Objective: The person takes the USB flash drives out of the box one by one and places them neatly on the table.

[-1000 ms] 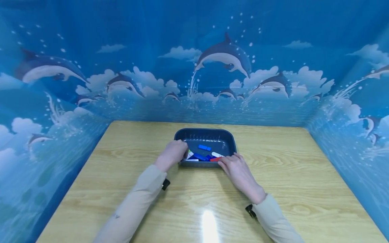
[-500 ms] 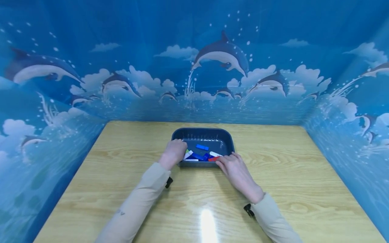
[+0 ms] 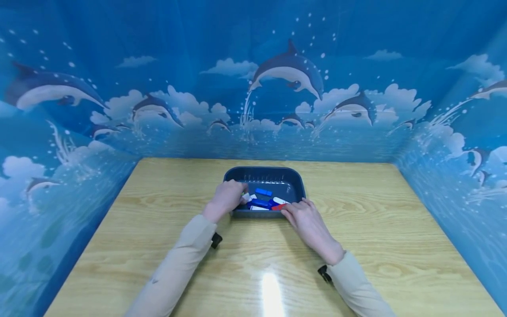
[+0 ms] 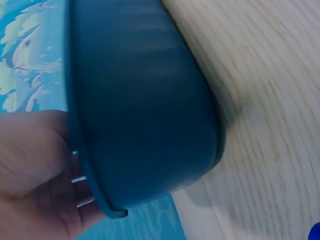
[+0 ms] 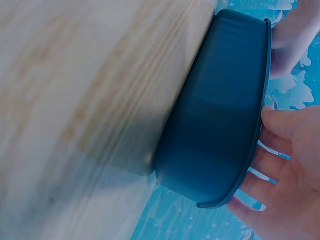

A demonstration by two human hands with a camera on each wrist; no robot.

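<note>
A dark blue plastic tray point(image 3: 285, 174) with rounded corners stands near the table's far side. Inside lie a blue stick-shaped piece point(image 3: 263, 192), a darker blue piece point(image 3: 260, 203), a white round-ended piece point(image 3: 280, 200), a red piece point(image 3: 278, 207) and several other small ones. My left hand point(image 3: 226, 197) reaches over the left rim, its fingertips down beside white pieces point(image 3: 246, 197); what they hold is hidden, so I cannot tell. My right hand point(image 3: 309, 220) grips the front right rim, thumb at the outer edge and fingers inside, close to the red piece.
The wood-grain table point(image 3: 356, 211) extends around the tray on all sides. A blue dolphin-print curtain point(image 3: 198, 79) encloses the back and both sides. Black wrist straps point(image 3: 325, 274) show at the sleeves.
My left hand has shifted slightly inward, and the white and blue pieces by its fingertips have moved rightward in the tray. My right hand stays at the rim.
</note>
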